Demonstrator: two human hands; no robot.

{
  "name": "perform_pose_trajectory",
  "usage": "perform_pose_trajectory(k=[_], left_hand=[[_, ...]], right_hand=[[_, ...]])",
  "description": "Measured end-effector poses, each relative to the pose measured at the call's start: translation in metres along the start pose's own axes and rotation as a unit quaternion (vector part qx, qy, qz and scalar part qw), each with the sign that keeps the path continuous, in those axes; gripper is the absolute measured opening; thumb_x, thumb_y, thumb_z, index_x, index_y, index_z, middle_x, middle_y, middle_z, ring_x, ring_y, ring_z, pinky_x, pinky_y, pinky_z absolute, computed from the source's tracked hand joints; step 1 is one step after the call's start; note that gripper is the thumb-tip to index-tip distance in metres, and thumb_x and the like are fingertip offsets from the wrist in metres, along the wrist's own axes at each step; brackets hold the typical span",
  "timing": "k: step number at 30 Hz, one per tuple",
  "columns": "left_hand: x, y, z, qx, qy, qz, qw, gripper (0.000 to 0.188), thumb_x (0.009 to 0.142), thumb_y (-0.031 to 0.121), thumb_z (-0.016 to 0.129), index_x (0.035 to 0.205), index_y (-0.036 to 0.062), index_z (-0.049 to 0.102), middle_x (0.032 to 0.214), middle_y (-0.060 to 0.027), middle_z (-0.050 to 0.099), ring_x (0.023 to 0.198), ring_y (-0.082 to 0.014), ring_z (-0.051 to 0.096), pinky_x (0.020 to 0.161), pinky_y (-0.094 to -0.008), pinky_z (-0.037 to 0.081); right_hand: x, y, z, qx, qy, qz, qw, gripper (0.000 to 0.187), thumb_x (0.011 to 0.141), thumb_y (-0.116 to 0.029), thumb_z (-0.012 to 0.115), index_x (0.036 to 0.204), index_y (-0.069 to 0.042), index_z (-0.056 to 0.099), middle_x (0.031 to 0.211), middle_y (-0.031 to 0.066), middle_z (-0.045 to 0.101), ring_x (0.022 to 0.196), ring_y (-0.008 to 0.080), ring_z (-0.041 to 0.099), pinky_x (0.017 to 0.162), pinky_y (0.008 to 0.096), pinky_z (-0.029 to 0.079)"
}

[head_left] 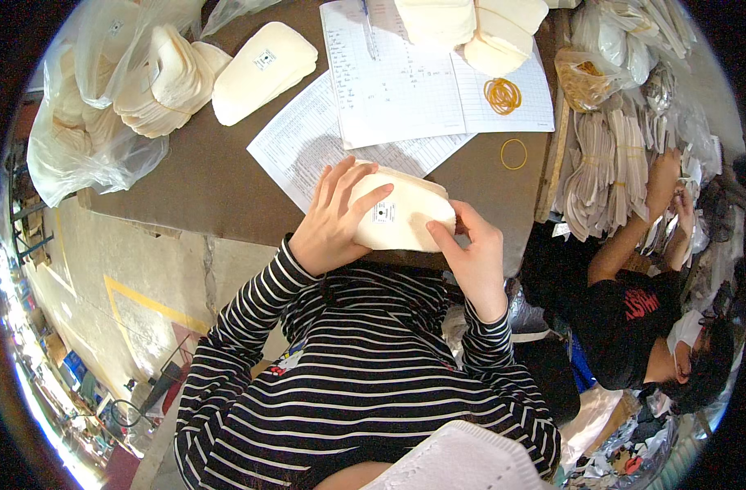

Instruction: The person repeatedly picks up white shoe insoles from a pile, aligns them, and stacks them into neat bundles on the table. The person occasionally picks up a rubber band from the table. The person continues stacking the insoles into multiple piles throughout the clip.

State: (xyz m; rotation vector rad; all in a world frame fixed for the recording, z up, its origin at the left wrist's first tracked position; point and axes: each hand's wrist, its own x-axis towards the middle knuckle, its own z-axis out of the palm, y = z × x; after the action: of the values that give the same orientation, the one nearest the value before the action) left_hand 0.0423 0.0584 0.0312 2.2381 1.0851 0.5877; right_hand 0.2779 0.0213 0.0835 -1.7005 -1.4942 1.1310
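Both my hands are closed around a small stack of cream, soft-looking pads [405, 214] with a small printed label on the top one. My left hand [334, 214] grips its left end, fingers over the far edge and thumb at the near edge. At the right end, my right hand [477, 249] pinches the stack with the thumb on top. The stack is at the near edge of the brown table [226, 184], in front of my striped shirt. A similar pile of pads [265, 72] lies beyond it to the left.
Paper sheets and an open notebook [397, 98] lie behind the stack, with a pen [369, 34], a bunch of rubber bands [503, 96] and banded pads [503, 33]. Plastic bags of pads [95, 131] are at left. A co-worker [634, 310] handles bundled strips [597, 167] at right.
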Motion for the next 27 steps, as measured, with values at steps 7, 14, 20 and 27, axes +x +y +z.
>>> perform_pose_trajectory(k=[7, 14, 20, 27], left_hand=[[0.006, 0.009, -0.012, 0.034, -0.048, -0.007, 0.998, 0.090, 0.064, 0.025, 0.087, 0.145, 0.0231, 0.047, 0.150, -0.0148, 0.037, 0.142, -0.0437, 0.030, 0.116, -0.0658, 0.025], [0.008, 0.012, -0.013, 0.055, -0.068, -0.011, 0.996, 0.098, 0.056, 0.017, 0.088, 0.145, 0.0196, 0.046, 0.151, -0.0138, 0.036, 0.143, -0.0448, 0.029, 0.117, -0.0632, 0.025], [0.009, 0.013, -0.014, 0.059, -0.071, -0.018, 0.996, 0.089, 0.066, 0.027, 0.086, 0.145, 0.0237, 0.046, 0.149, -0.0134, 0.038, 0.142, -0.0435, 0.031, 0.115, -0.0653, 0.026], [0.009, 0.013, -0.012, 0.060, -0.057, -0.018, 0.996, 0.090, 0.066, 0.026, 0.085, 0.146, 0.0238, 0.045, 0.149, -0.0131, 0.038, 0.141, -0.0438, 0.032, 0.115, -0.0653, 0.027]], right_hand=[[-0.002, 0.004, 0.007, 0.238, -0.021, 0.186, 0.953, 0.023, 0.094, -0.007, 0.067, 0.113, 0.005, 0.061, 0.095, 0.0100, 0.070, 0.074, 0.0117, 0.066, 0.065, 0.0266, 0.053], [-0.007, 0.016, 0.014, -0.084, 0.070, -0.009, 0.994, 0.027, 0.083, -0.012, 0.075, 0.100, 0.005, 0.061, 0.101, 0.0174, 0.061, 0.083, 0.0287, 0.066, 0.071, 0.0350, 0.052], [-0.005, 0.009, 0.013, -0.037, 0.063, 0.067, 0.995, 0.030, 0.083, -0.006, 0.075, 0.109, 0.002, 0.062, 0.100, 0.0105, 0.059, 0.081, 0.0177, 0.060, 0.073, 0.0310, 0.050], [0.001, 0.009, 0.012, -0.066, 0.048, 0.036, 0.996, 0.045, 0.084, -0.012, 0.074, 0.124, 0.001, 0.058, 0.102, 0.0166, 0.059, 0.092, 0.0319, 0.063, 0.082, 0.0391, 0.052]])
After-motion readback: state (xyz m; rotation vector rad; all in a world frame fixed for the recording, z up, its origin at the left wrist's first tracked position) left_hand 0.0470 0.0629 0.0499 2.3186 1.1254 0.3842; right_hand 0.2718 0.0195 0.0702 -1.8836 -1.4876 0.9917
